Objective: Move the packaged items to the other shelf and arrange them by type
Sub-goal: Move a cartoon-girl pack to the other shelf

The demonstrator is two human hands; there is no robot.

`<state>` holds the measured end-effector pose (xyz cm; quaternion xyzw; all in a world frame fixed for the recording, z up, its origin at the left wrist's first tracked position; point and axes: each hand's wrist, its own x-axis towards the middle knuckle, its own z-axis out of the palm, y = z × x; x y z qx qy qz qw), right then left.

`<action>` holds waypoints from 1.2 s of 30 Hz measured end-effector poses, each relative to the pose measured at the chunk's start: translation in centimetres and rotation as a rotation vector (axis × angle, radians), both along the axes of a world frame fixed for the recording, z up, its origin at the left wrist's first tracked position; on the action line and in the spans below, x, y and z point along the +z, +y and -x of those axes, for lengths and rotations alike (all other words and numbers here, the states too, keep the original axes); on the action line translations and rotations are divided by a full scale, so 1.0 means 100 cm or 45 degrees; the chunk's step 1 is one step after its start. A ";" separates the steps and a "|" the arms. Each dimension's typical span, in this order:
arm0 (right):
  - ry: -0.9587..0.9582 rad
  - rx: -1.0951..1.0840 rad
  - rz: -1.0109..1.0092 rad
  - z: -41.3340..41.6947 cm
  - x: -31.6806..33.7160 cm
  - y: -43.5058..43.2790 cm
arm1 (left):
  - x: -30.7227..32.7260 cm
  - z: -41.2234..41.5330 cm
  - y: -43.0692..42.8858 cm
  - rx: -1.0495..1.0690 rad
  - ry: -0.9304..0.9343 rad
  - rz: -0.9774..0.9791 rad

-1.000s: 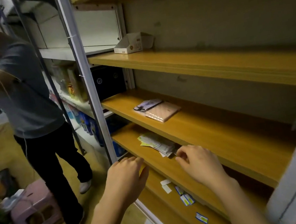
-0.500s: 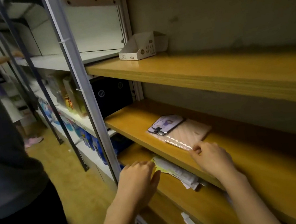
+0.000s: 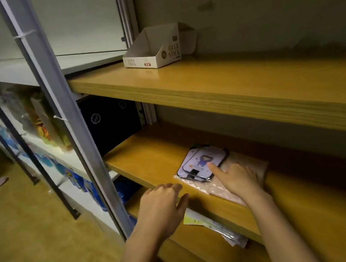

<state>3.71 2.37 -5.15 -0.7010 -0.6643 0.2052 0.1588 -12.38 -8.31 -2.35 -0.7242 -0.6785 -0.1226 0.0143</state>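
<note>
Packaged card (image 3: 202,162) atop pink pouch (image 3: 248,165), middle shelf (image 3: 148,154) front edge, long axis unclear; room left. Your right hand (image 3: 240,180) forefinger presses card; left hand (image 3: 160,205) slack.

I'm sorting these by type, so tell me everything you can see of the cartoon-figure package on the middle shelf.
The cartoon-figure package is flat: a lilac face with a purple figure, dark rounded edges, seemingly in clear wrap. It lies atop a pinkish package on the middle shelf; the forefinger of the right hand touches it.
</note>
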 end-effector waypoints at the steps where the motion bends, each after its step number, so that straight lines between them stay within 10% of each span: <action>1: 0.011 -0.053 -0.014 0.006 -0.001 0.006 | 0.001 0.007 0.011 -0.036 0.003 -0.001; 23: -0.365 -0.559 0.022 0.093 -0.004 0.027 | 0.008 0.084 0.131 -0.476 -0.018 0.035; 36: -0.075 -0.452 0.188 0.084 0.001 0.042 | 0.009 0.088 0.140 -0.484 -0.057 0.023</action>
